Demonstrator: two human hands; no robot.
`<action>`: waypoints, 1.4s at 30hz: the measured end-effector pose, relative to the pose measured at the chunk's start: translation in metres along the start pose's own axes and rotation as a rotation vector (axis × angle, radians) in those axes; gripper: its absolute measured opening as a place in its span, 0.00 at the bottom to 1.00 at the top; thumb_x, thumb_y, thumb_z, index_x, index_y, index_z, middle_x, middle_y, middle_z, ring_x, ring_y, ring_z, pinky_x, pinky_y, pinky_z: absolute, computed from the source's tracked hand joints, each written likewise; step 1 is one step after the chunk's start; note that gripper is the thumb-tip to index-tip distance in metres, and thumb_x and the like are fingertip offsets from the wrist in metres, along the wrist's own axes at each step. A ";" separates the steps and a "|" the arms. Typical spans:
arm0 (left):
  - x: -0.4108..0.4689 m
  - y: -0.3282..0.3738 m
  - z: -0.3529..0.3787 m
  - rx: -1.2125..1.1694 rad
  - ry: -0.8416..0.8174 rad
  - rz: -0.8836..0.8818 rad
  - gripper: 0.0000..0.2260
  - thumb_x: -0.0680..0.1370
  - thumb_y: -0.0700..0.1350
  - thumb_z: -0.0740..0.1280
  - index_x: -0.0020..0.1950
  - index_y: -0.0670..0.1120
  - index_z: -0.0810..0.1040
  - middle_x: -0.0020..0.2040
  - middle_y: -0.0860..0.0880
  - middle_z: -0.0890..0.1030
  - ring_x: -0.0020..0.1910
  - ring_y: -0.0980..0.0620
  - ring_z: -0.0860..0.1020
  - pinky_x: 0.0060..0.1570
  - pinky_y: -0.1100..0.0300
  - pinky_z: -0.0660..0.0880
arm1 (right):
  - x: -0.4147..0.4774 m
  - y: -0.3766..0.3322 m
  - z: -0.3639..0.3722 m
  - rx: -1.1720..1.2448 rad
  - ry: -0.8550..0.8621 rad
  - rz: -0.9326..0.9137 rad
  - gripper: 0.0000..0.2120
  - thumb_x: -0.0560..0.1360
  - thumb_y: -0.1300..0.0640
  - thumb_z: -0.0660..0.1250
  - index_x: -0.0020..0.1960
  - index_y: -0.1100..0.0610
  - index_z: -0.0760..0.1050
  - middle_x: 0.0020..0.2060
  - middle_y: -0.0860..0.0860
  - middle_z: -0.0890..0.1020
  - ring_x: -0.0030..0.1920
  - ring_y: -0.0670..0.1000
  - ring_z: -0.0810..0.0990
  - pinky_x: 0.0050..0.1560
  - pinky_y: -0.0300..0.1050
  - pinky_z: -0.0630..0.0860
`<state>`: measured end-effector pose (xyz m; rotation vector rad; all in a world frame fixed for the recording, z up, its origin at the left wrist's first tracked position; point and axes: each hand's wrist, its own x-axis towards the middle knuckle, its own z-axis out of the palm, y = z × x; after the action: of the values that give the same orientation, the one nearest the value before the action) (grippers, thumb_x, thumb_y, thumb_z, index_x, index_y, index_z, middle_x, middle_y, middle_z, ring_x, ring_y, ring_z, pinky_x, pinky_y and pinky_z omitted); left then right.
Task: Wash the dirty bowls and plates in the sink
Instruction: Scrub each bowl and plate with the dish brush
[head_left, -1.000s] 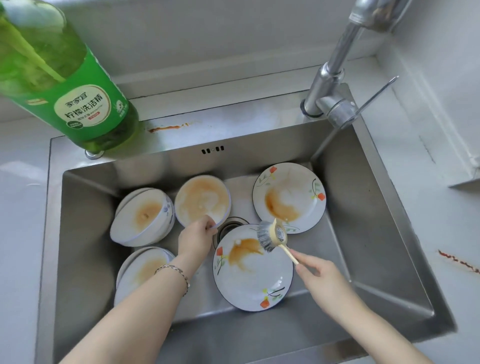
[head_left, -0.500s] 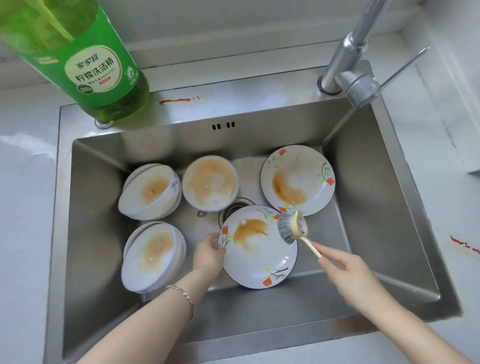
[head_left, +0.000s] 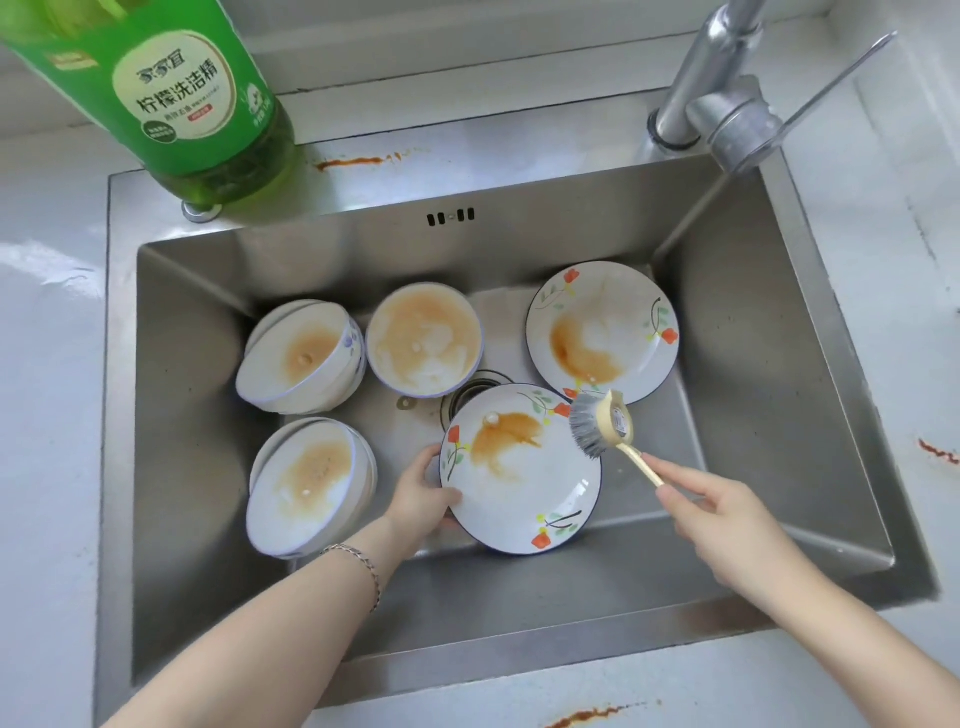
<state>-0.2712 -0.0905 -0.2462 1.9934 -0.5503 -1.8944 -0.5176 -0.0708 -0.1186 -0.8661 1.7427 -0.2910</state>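
Grips the near plate (head_left: 524, 483) by its left rim with the left hand (head_left: 421, 499), fingers curled round the edge, down in the sink (head_left: 779, 364). Pinches a brush (head_left: 602, 423) by its handle in the right hand (head_left: 727, 519), bristles at that plate's far right rim. Also in the sink: another stained plate (head_left: 602, 332) and three stained bowls (head_left: 423, 340). Behind the sink: green soap bottle (head_left: 192, 104), tap (head_left: 717, 88).

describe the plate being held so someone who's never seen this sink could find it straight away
In the steel sink, look just in front of the drain. The plate there is the nearer of two flowered ones. Unlike the far plate, it is gripped at its left rim by the left hand, with the dish brush at its upper right edge.
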 end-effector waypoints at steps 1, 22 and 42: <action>-0.007 0.003 -0.001 -0.019 -0.010 0.009 0.25 0.73 0.24 0.58 0.64 0.47 0.69 0.54 0.39 0.78 0.41 0.43 0.79 0.26 0.55 0.79 | -0.003 -0.001 -0.002 0.018 0.025 -0.013 0.17 0.79 0.64 0.58 0.64 0.50 0.73 0.14 0.37 0.67 0.18 0.33 0.69 0.22 0.24 0.65; -0.245 0.069 -0.044 -0.354 -0.409 0.345 0.37 0.65 0.31 0.60 0.64 0.66 0.67 0.59 0.51 0.80 0.53 0.43 0.81 0.42 0.45 0.79 | -0.098 -0.095 -0.032 0.046 0.116 -0.388 0.24 0.74 0.62 0.67 0.65 0.42 0.73 0.38 0.53 0.79 0.33 0.50 0.68 0.27 0.29 0.66; -0.263 0.065 -0.052 -0.296 -0.178 0.369 0.42 0.73 0.24 0.52 0.71 0.67 0.54 0.62 0.54 0.74 0.51 0.47 0.81 0.38 0.42 0.80 | -0.131 -0.106 0.014 -0.852 -0.096 -0.568 0.23 0.79 0.56 0.55 0.65 0.31 0.65 0.32 0.46 0.73 0.36 0.54 0.70 0.38 0.45 0.68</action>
<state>-0.2323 -0.0183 0.0171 1.4371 -0.5969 -1.8064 -0.4469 -0.0532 0.0338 -1.9606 1.4813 0.1560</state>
